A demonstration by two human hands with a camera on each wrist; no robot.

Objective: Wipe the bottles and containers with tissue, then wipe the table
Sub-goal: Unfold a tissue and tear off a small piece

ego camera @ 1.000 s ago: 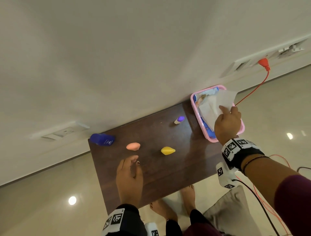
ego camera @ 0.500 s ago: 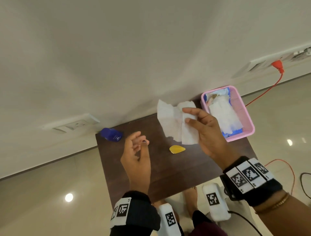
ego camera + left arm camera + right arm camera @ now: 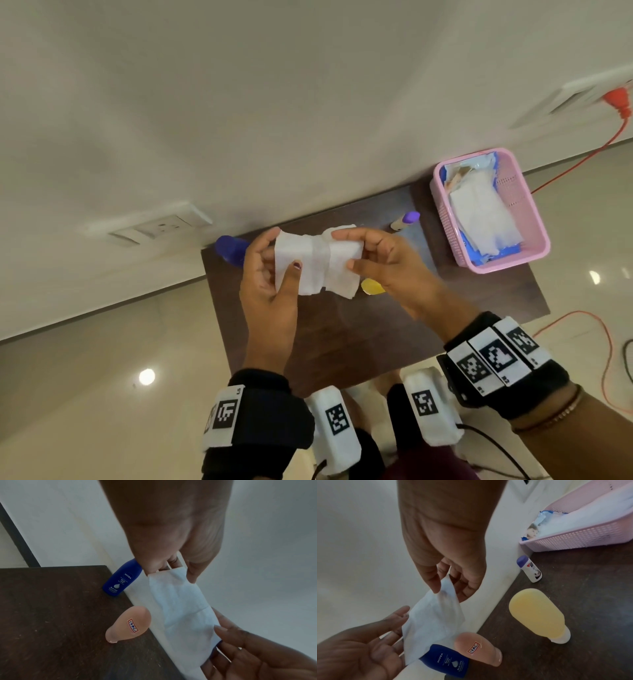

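Observation:
Above the dark wooden table (image 3: 342, 339) both hands hold one white tissue (image 3: 315, 263) stretched between them. My left hand (image 3: 284, 250) pinches its left end and my right hand (image 3: 346, 250) pinches its right end. A blue Nivea bottle (image 3: 228, 249) stands at the back left by the wall. The yellow bottle (image 3: 372, 287) shows partly under my right hand. A small white bottle with a purple cap (image 3: 406, 221) stands at the back. A peach bottle (image 3: 130, 623) stands under the tissue and is hidden in the head view.
A pink basket (image 3: 507, 266) holding more tissues in a blue pack sits on the table's right end. The wall runs along the table's far edge. An orange cable (image 3: 582, 161) runs from a wall socket down to the floor on the right.
My right hand drew a tissue out of the pink basket and carried it left over the table. My left hand rose from the table and took the tissue's other end.

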